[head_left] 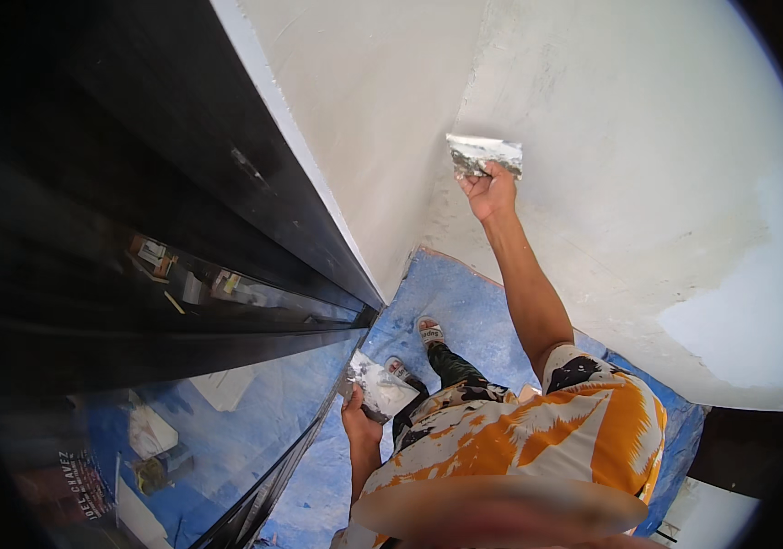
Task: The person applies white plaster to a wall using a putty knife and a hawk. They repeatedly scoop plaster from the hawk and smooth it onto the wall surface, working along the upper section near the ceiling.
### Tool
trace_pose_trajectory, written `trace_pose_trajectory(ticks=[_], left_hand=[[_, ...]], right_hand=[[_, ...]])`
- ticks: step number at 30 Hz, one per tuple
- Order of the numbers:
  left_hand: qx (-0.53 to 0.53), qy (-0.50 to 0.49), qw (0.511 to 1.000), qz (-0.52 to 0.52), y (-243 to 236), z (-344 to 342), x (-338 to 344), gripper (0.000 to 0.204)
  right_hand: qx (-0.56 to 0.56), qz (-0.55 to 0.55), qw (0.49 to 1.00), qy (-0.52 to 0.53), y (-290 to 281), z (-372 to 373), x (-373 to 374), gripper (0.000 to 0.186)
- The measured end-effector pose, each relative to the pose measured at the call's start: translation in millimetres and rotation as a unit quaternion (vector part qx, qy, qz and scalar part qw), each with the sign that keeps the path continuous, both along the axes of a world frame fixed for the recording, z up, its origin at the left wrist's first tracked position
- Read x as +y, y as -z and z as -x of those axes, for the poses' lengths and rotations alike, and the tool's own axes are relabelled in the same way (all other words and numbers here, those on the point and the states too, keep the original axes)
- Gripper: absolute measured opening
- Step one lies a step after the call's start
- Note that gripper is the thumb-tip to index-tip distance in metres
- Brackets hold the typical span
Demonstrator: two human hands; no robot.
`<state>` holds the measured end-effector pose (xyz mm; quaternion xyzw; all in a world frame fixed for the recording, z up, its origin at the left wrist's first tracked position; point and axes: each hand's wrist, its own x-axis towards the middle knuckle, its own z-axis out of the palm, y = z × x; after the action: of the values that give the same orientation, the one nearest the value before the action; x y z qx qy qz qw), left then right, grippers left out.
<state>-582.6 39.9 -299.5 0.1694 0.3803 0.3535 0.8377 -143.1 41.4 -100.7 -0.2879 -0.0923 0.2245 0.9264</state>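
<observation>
With right hand (494, 194) outstretched toward wall (611, 165), gripping scraper (499, 150) in closed fingers (498, 170); with left hand (358, 421) low, gripping smeared plate (380, 386) likewise.

Smeared scrapers (494, 149) in both hands (493, 194)

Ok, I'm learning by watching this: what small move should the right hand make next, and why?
Probably draw the rectangular, white-smeared metal blade in the right hand lightly along the off-white wall, away from the corner: it sits on or close to that wall, beside the corner, while the left hand holds another white-smeared metal blade lower down.
</observation>
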Motion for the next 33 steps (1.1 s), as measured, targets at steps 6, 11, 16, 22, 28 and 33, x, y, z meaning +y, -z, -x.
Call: trace_pose_trajectory(ticks=[6,11,16,22,28,33], left_hand=[[-0.071,0.013,0.997,0.021,-0.5,1.7,-5.1,0.043],[-0.069,0.025,0.997,0.005,-0.5,1.8,-2.5,0.045],[-0.087,0.04,0.995,-0.002,-4.6,0.6,-0.9,0.042],[-0.127,0.104,0.986,-0.007,-8.9,4.1,6.9,0.042],[-0.181,0.136,0.974,0.003,-23.5,-1.6,15.3,0.037],[-0.177,0.201,0.963,-0.013,-99.1,-39.5,38.6,0.031]], right_hand=[[0.277,0.039,0.959,0.053,189.1,-97.5,65.7,0.017],[0.24,-0.014,0.97,0.045,157.3,-110.7,83.2,0.02],[0.149,0.034,0.987,0.057,38.6,-74.7,68.6,0.028],[0.143,0.078,0.984,0.077,-130.7,-29.7,45.9,0.028],[0.08,0.11,0.984,0.113,-287.8,49.0,31.5,0.035],[-0.036,0.045,0.993,0.106,-355.7,55.0,41.7,0.044]])
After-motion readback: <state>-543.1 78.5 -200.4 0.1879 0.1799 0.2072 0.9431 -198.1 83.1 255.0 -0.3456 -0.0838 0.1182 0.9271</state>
